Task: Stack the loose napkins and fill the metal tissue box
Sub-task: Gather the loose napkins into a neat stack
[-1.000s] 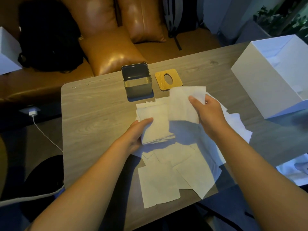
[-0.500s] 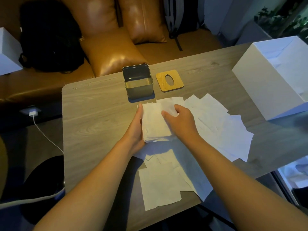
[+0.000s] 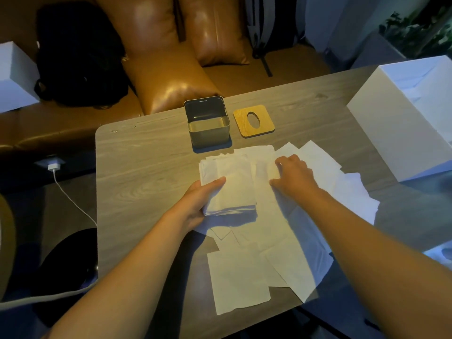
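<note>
A stack of white napkins (image 3: 232,187) lies on the wooden table (image 3: 146,172), just in front of the open, empty metal tissue box (image 3: 208,126). My left hand (image 3: 200,201) grips the stack's near left corner, thumb on top. My right hand (image 3: 293,177) is to the right of the stack, with its fingers curled down on a loose napkin (image 3: 265,172) that it pinches at the edge. More loose napkins (image 3: 244,277) are spread over the table's near side and to the right (image 3: 347,189).
A wooden lid with an oval hole (image 3: 254,121) lies right of the metal box. A large open white box (image 3: 396,133) stands at the table's right end. Behind the table is a brown leather sofa (image 3: 166,77); a white charger cable (image 3: 71,199) hangs on the left.
My right hand brought a held napkin down onto the stack, then shifted right onto the loose napkins. My left hand turned from the stack's side to gripping its near corner.
</note>
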